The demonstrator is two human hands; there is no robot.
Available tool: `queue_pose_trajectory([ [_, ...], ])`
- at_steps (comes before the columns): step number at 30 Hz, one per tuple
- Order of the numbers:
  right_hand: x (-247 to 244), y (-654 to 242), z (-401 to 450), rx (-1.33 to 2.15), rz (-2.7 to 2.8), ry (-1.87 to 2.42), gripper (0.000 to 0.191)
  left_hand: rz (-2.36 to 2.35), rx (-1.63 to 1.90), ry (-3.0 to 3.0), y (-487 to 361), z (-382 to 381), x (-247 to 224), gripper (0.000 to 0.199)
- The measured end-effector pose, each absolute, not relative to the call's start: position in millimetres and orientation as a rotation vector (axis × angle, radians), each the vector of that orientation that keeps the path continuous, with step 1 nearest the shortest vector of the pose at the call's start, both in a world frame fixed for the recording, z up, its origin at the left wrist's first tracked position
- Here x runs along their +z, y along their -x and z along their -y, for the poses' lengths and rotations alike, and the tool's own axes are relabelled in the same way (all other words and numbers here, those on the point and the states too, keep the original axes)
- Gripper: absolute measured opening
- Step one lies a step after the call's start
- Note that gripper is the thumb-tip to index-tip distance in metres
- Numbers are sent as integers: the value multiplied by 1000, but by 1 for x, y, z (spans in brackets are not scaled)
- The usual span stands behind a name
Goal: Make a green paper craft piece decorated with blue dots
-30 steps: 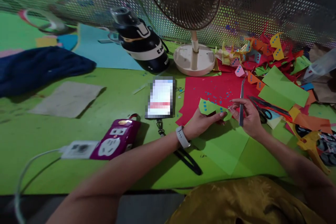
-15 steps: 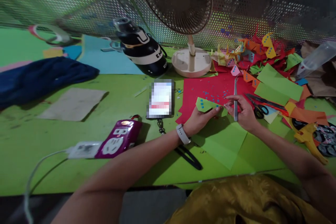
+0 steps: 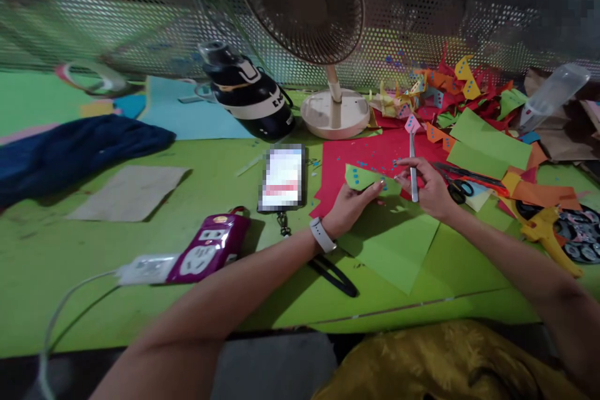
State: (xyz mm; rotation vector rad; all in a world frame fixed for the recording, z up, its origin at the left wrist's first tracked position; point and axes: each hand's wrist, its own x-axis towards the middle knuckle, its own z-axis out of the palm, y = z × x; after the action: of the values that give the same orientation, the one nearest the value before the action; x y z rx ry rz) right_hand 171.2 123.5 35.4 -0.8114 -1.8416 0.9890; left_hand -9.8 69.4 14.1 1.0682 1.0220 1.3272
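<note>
A folded green paper piece [image 3: 355,170] with blue dots sits between the thumb and fingers of my left hand [image 3: 349,211]. Silver tweezers [image 3: 413,165] stand upright in my right hand [image 3: 432,190], tips pointing away from me. My right thumb and forefinger come close to the paper's right end; whether they touch it or pinch a small bit, I cannot make out. Beneath both hands lies a light green sheet [image 3: 394,256]. Beyond them, a red sheet [image 3: 340,153] carries scattered tiny blue bits.
Black-handled scissors [image 3: 462,189] lie right of my right hand. Cut paper pieces [image 3: 469,90] heap up behind them. A yellow tool [image 3: 544,228] is at far right. Left are a phone [image 3: 282,178], a purple power strip [image 3: 210,247] and a bottle [image 3: 250,94]; a fan [image 3: 335,114] stands behind.
The view has shifted slightly. Both hands, with the green paper piece and the tweezers, have moved a little away from me. Their grips look the same.
</note>
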Motion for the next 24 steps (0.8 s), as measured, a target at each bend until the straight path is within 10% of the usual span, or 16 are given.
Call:
queue_pose_trajectory([
  [24,78,-207,-166,1221,1507,820,38,-590,825,-2498,-1,-42,29,40],
])
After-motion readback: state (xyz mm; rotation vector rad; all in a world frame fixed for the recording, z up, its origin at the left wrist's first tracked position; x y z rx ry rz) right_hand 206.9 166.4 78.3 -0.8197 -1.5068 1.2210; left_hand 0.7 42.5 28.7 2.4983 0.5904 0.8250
